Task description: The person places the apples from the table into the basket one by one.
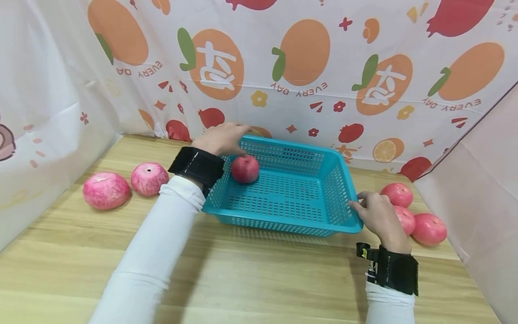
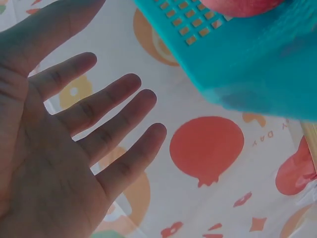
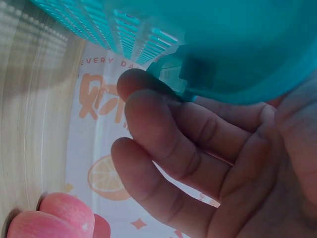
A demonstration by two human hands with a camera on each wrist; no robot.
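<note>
Blue basket (image 1: 279,193) is in front of me, near the back of the wooden table (image 1: 251,279), with holes all over its sides and bottom. One red fruit (image 1: 245,171) is inside it, in the corner at the left and back. My left hand (image 1: 222,138) is by that corner, wide open with the fingers spread apart, and it has hold of nothing (I can't tell if my thumb touches the fruit). My right hand (image 1: 378,217) has the basket's rim at the right end, with the thumb on top and the fingers bent under it. On the table to my left are a round pink fruit (image 1: 149,179) and, just beside it, a wider pink fruit (image 1: 106,191). Three smooth pink fruits (image 1: 430,229) sit close together past my right hand. Behind the basket hangs a white cloth (image 1: 259,72) with orange and red fruit pictures. I have white sleeves (image 1: 151,252) on.
</note>
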